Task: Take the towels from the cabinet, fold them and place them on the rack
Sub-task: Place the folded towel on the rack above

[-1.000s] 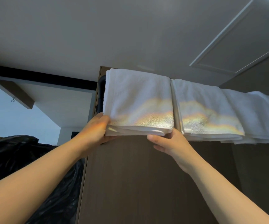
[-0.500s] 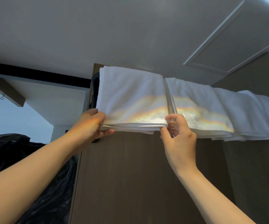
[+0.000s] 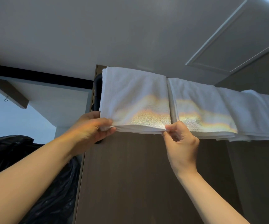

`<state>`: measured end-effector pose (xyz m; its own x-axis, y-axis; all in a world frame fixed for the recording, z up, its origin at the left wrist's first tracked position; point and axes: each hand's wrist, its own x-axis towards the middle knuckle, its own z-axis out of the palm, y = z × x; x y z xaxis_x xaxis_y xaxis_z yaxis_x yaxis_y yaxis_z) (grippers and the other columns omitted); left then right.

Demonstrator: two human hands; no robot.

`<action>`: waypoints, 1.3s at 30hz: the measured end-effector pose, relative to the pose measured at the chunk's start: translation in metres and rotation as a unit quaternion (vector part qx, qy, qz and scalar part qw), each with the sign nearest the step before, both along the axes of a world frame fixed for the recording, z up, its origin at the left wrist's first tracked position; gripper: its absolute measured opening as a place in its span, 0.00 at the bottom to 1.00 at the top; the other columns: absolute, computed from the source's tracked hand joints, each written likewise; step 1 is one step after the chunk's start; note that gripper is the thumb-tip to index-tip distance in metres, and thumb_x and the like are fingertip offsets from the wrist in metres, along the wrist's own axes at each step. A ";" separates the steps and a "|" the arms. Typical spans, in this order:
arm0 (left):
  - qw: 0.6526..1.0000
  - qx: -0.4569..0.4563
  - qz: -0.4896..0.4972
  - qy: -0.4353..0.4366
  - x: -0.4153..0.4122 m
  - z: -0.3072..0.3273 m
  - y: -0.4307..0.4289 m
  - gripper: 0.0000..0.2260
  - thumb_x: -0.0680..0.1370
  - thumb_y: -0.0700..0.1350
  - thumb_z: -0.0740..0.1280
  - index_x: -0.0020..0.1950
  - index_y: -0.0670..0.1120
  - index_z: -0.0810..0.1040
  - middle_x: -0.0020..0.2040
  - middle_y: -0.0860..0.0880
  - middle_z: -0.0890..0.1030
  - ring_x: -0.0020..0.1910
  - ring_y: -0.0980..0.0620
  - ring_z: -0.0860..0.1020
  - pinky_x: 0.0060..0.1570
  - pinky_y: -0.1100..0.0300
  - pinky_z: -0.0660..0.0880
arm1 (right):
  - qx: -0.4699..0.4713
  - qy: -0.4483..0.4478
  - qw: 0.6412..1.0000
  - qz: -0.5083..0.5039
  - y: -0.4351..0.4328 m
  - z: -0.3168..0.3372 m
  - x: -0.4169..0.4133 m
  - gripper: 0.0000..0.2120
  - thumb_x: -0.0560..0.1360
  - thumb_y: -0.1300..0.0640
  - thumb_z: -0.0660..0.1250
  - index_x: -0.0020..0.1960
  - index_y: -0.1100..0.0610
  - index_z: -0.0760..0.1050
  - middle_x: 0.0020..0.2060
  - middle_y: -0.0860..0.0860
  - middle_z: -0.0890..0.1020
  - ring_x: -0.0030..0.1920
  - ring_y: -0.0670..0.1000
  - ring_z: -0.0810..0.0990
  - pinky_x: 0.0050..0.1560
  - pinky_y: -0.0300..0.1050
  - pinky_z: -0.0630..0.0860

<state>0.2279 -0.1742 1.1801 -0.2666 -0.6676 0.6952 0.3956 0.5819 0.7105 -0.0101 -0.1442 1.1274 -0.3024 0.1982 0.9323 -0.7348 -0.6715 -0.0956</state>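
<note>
On the rack (image 3: 97, 94) above the left hand (image 3: 90, 128) and right hand (image 3: 180, 139), the folded towel (image 3: 133, 97) hung; the right had come up to pinch its corner, the left gripping the other, apparently squaring it.

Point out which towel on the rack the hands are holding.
The leftmost towel, at the rack end. The left hand and right hand pinch its bottom corners; the towels to its right hang untouched.

Dim, soft light around me; a rainbow streak of glare crosses the towels (image 3: 138, 101) and warms my left hand (image 3: 90, 128). Wide-angle bending warps the edges.
</note>
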 end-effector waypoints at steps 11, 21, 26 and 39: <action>0.996 -0.067 0.035 -0.041 0.009 -0.005 -0.010 0.08 0.77 0.37 0.67 0.55 0.41 0.80 0.51 0.45 0.84 0.47 0.49 0.84 0.40 0.61 0.80 | 0.134 -0.025 0.988 0.067 -0.012 0.001 0.004 0.10 0.78 0.64 0.64 0.46 0.49 0.71 0.41 0.47 0.80 0.42 0.43 0.78 0.38 0.29 0.70; 0.998 -0.051 0.001 -0.035 0.010 -0.007 -0.007 0.09 0.77 0.35 0.65 0.57 0.39 0.77 0.48 0.41 0.85 0.43 0.40 0.85 0.34 0.61 0.80 | 0.260 -0.077 0.842 0.465 -0.003 0.019 0.006 0.09 0.79 0.68 0.56 0.43 0.57 0.67 0.52 0.59 0.77 0.61 0.60 0.79 0.62 0.57 0.77; 0.997 -0.075 0.025 -0.023 0.005 -0.009 -0.009 0.11 0.78 0.36 0.65 0.60 0.44 0.73 0.53 0.40 0.82 0.42 0.40 0.85 0.34 0.61 0.81 | 0.242 -0.115 0.881 0.389 -0.006 0.021 0.013 0.11 0.77 0.54 0.70 0.50 0.59 0.70 0.53 0.57 0.74 0.61 0.56 0.78 0.61 0.55 0.78; 0.999 -0.043 0.015 0.022 0.003 -0.012 -0.020 0.06 0.77 0.35 0.66 0.54 0.37 0.77 0.35 0.46 0.84 0.33 0.47 0.83 0.33 0.61 0.80 | 0.253 -0.112 0.880 0.385 -0.006 0.022 0.007 0.07 0.75 0.58 0.72 0.48 0.61 0.77 0.46 0.54 0.81 0.47 0.49 0.80 0.54 0.43 0.80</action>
